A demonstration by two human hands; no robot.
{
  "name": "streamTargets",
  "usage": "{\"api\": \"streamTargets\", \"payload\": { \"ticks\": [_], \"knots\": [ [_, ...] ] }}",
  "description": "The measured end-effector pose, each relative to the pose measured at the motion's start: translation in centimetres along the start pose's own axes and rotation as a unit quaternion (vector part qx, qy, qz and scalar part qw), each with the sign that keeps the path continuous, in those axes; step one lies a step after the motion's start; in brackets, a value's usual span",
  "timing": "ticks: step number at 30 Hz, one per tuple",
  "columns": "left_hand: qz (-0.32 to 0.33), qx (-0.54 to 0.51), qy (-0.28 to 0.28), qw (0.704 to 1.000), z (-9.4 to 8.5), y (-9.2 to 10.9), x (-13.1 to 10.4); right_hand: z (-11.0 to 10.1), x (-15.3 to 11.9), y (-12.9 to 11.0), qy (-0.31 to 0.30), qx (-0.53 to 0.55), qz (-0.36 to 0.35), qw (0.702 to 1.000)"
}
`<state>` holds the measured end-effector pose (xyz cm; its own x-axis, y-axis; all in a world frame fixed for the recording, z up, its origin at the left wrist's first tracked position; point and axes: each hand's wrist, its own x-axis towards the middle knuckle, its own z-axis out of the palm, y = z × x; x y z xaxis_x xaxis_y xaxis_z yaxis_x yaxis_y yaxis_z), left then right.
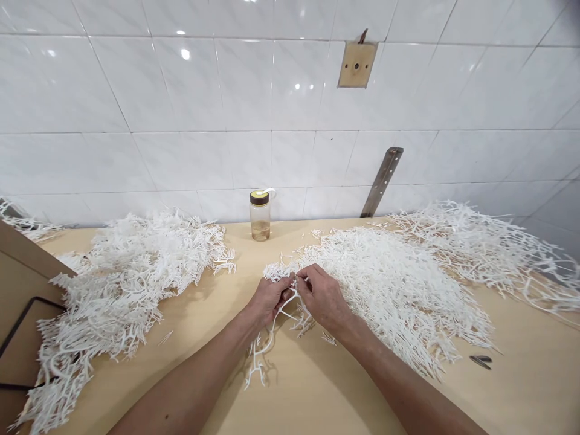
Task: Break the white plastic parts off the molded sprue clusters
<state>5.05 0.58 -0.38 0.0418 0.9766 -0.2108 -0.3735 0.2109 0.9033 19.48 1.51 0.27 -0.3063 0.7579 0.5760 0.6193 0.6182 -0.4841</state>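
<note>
Pinching white strands [258, 352], left hand [267, 298] and right hand [325, 297] face a bottle [260, 212] holding liquid [261, 231].

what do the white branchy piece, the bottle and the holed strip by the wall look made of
White branchy piece: probably plastic, satin to matte; its stems are smooth, slim and evenly white.
Bottle: clear, glossy plastic or possibly glass; the wall tiles show through it.
Holed strip: likely metal, dull grey; straight edges and neat holes suggest it.
</note>
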Motion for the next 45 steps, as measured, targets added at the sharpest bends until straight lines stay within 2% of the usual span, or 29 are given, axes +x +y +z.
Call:
{"api": "streamTargets", "payload": {
  "ticks": [6,9,11,15,21,29,36,40,45],
  "knots": [
    [-0.012,-0.006,0.031,0.999,0.5,0.2,-0.3,0.8,-0.1,0.0,-0.002,-0.083,-0.003,0.997],
    [-0.024,-0.007,0.028,0.999,0.8,-0.1,-0.7,0.5,0.4,0.6,0.012,-0.116,0.027,0.993],
    [-0.024,-0.013,0.012,1.0,0.9,-0.3,-0.9,0.0,0.8,1.0,0.043,-0.11,0.058,0.991],
    [-0.013,-0.016,-0.003,1.0,0.6,-0.4,-0.7,-1.1,1.0,1.5,0.08,-0.063,0.056,0.993],
    [-0.001,-0.042,0.012,0.999,0.4,0.0,-0.3,-1.8,0.8,0.6,0.048,0.007,0.057,0.997],
    [-0.013,-0.037,0.0,0.999,0.5,0.4,-0.4,-2.4,1.1,-0.7,-0.084,0.068,0.151,0.983],
    [-0.01,-0.016,0.01,1.0,0.7,0.2,-0.5,-2.1,1.0,-0.7,-0.078,0.068,0.171,0.98],
    [0.001,-0.019,0.029,0.999,0.9,0.2,-0.6,-1.8,0.9,-0.7,-0.097,0.064,0.181,0.977],
    [0.006,-0.025,0.025,0.999,0.7,-0.2,-0.4,-1.9,0.9,-0.9,-0.117,0.067,0.203,0.97]
  ]
}}
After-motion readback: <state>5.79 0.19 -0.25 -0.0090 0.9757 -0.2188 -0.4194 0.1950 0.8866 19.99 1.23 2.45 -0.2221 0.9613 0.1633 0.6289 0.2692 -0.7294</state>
